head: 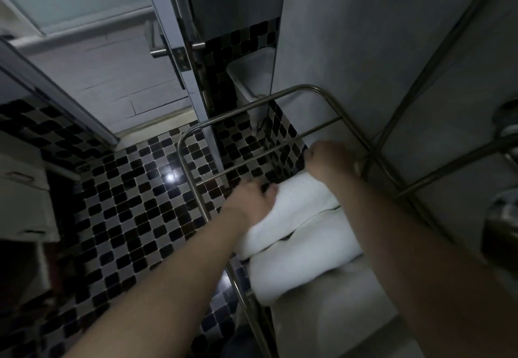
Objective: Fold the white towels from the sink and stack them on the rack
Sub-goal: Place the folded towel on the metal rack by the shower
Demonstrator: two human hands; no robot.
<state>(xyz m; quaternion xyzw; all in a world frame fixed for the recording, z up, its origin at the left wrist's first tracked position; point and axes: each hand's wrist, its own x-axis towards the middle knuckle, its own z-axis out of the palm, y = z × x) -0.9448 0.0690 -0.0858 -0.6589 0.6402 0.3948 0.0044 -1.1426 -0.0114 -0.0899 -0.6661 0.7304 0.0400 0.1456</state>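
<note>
Two plush folded white towels [302,256] stacked on tubular steel rack [305,86]. Left hand [249,200] pinches upper towel [297,203] at its left edge; right hand [332,161] at far end, grip unclear.

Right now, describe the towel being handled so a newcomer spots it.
Start at the tubular steel wall rack. Two folded white towels lie on it. The one meant is the farther towel, held by the left hand; the nearer towel has no hand on it.
</note>
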